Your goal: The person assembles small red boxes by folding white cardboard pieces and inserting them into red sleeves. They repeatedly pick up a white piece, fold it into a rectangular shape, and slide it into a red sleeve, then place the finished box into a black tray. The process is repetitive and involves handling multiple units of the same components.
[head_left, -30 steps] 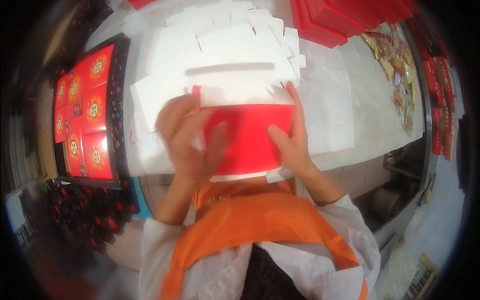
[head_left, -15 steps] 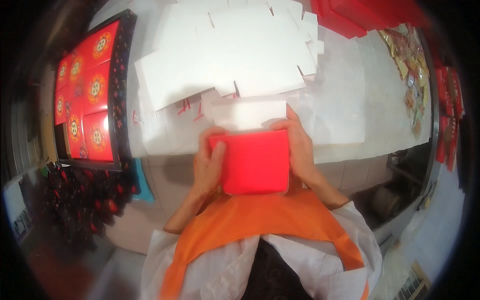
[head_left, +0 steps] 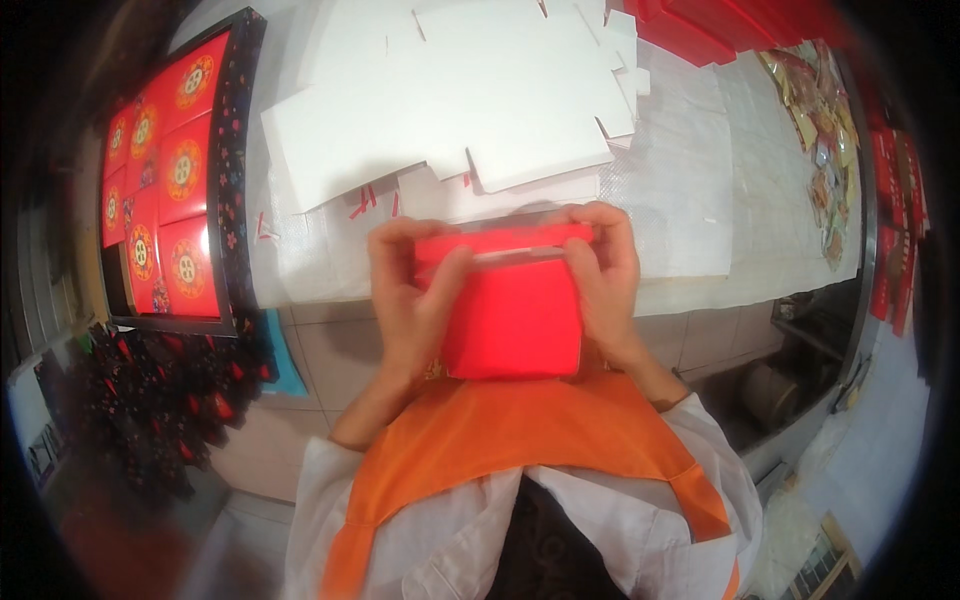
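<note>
A red cardboard box (head_left: 512,320) rests close against my orange apron, held between both hands. Its far flap is bent up and over, with the red side showing and a thin pale gap along the fold. My left hand (head_left: 410,290) grips the left end of the flap, thumb on the near side and fingers behind. At the flap's right end, my right hand (head_left: 605,270) pinches it in the same way. The fingers behind the flap are partly hidden.
Flat white cardboard blanks (head_left: 450,100) lie stacked on the table beyond the box. To the left stands a dark-edged tray (head_left: 240,180) of red patterned boxes. Red containers (head_left: 700,30) are at the back right, near a heap of small packets (head_left: 825,150).
The flap stood out with its white inside showing; now it is folded up and its red side shows. Both hands have moved up to its ends, thumbs now on the flap.
</note>
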Demonstrator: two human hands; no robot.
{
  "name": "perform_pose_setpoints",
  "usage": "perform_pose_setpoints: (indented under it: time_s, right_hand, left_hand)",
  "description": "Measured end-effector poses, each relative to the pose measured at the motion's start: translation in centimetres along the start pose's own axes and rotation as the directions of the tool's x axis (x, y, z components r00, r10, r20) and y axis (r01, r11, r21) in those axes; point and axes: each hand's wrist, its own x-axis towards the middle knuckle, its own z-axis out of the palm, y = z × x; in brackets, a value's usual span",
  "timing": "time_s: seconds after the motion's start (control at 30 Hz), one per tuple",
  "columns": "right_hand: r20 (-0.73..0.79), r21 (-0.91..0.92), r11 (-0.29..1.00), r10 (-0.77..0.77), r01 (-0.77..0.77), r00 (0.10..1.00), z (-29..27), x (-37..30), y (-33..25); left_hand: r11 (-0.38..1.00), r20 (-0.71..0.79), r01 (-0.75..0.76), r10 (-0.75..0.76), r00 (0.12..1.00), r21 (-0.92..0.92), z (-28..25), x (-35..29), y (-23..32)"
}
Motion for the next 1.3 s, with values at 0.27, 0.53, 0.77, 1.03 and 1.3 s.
perform_pose_setpoints:
  time_s: [0.27, 0.53, 0.77, 1.03, 1.3]
  right_hand:
    - [0.089, -0.081, 0.989, 0.129, -0.122, 0.988, -0.9, 0.4, 0.0]
    - [0.054, -0.142, 0.981, 0.138, -0.129, 0.989, -0.4, -0.4, 0.3]
    - [0.049, -0.058, 0.997, 0.057, -0.054, 0.997, -1.6, -0.3, 0.1]
    - [0.043, -0.022, 0.955, -0.294, 0.295, 0.955, -8.3, 8.2, -8.4]
    - [-0.070, -0.983, -0.057, -0.760, -0.174, 0.646, -39.7, 28.0, -10.3]
  left_hand:
    - [0.999, 0.098, -0.005, 0.001, 0.995, 0.045, -0.6, 0.2, -0.9]
    - [0.994, -0.017, -0.055, 0.057, 0.998, 0.099, -1.1, -0.7, -2.1]
    - [0.594, 0.516, -0.484, 0.131, 0.846, 0.643, 0.7, 1.9, 3.6]
    - [0.969, 0.529, -0.093, -0.043, 0.847, 0.229, 0.7, 9.7, 7.4]
    - [0.975, 0.130, 0.224, -0.222, 0.966, 0.006, 1.2, 11.9, 1.0]
